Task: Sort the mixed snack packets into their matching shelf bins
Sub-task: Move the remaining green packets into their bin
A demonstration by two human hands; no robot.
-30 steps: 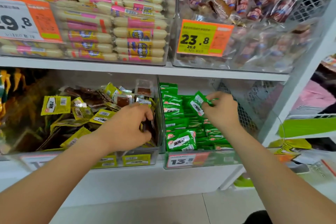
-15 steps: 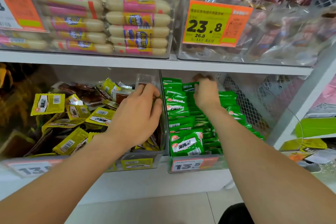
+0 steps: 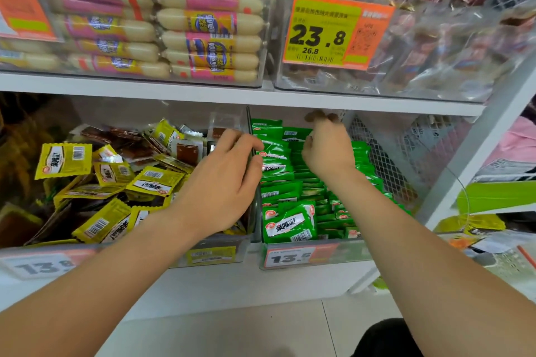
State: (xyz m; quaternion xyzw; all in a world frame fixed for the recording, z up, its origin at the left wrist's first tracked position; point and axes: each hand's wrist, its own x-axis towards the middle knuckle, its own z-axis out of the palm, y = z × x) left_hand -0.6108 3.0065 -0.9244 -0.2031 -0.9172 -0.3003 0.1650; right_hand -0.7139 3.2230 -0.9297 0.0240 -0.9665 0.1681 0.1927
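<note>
green packets [image 3: 287, 226] fill green bin [image 3: 353, 252], lower right; yellow packets [image 3: 63, 161] next bin left. my right hand [image 3: 324, 151] at green bin rear, fingers curled, can't tell if holding. left hand [image 3: 223, 182] loose over divider [image 3: 249, 124]. i'd lay any packet flat, aligned with row.

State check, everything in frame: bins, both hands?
yellow bin, yellow packets and brown packets jumbled.
green bin, only green packets visible, mostly in rows.
sausage bin, full, sausages stacked flat.
left hand, over the divider; grip unclear.
right hand, fingers curled at green bin's back; grip contents hidden.
</note>
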